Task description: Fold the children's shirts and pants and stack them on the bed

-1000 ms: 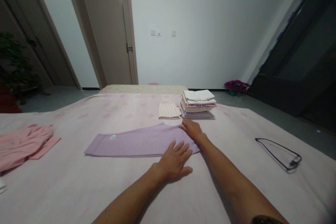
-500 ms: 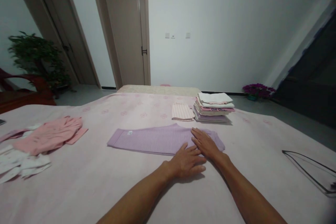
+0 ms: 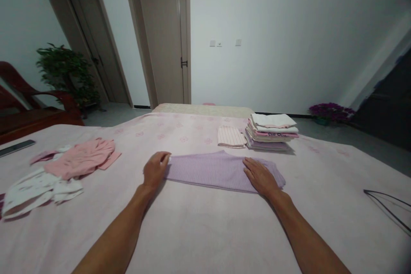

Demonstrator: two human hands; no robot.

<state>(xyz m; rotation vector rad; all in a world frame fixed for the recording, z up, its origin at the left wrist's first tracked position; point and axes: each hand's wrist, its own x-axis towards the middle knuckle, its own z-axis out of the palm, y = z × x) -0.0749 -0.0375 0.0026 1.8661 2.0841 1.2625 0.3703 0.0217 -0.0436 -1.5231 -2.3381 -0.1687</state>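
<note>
Two hands, a left hand (image 3: 155, 170) and a right hand (image 3: 259, 175), lie on one lilac garment (image 3: 212, 170). Behind that garment are one striped folded piece (image 3: 230, 136) and one stack of folded clothes (image 3: 271, 132). To its left lie one pink garment (image 3: 84, 157) and one white heap (image 3: 38, 186); to its right, one wire hanger (image 3: 390, 209). Far behind it are two doors (image 3: 165, 47) (image 3: 93, 55), one green plant (image 3: 66, 70) and one pot of purple flowers (image 3: 330, 112).

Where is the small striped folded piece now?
Head view, right of centre: the striped piece lies beside the folded stack, on its left, just beyond the lilac garment.
</note>
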